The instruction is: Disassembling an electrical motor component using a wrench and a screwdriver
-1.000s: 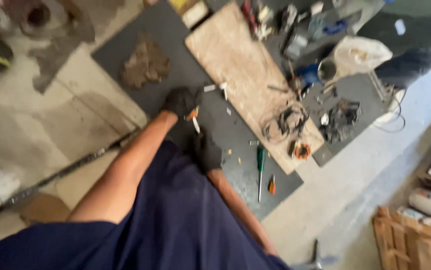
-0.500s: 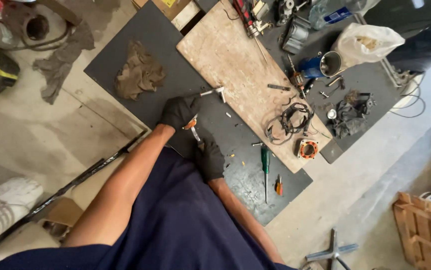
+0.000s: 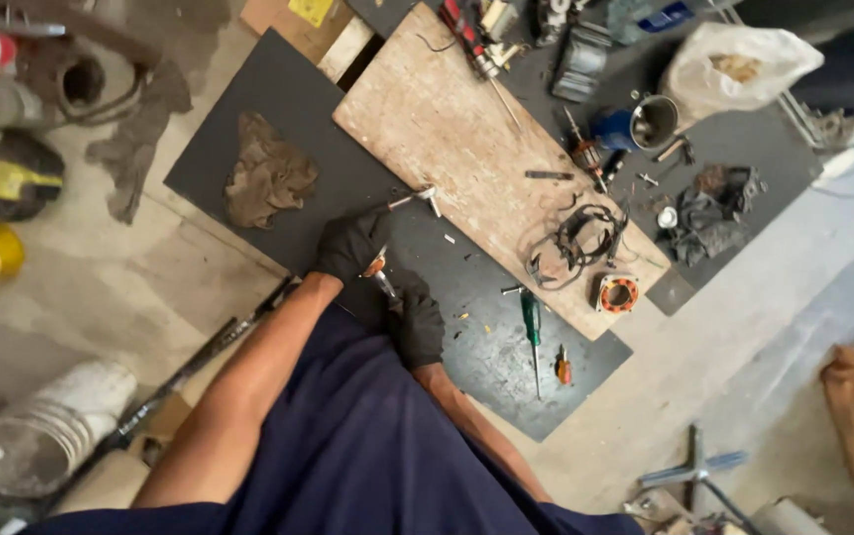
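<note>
Your left hand (image 3: pixel 350 245) and right hand (image 3: pixel 419 322) both pinch a small orange-tipped metal tool (image 3: pixel 380 275). It looks stiff and light, maybe slippery in gloves; hold its shaft. The green screwdriver (image 3: pixel 531 319) lies at 3 o'clock.

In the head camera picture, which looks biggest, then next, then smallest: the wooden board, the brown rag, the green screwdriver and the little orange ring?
1. Wooden board, by far the biggest.
2. Brown rag.
3. Green screwdriver: long but thin, so it covers less than the rag.
4. Orange ring, the smallest.
All lie at about floor level, so nearness hardly changes the order.
</note>
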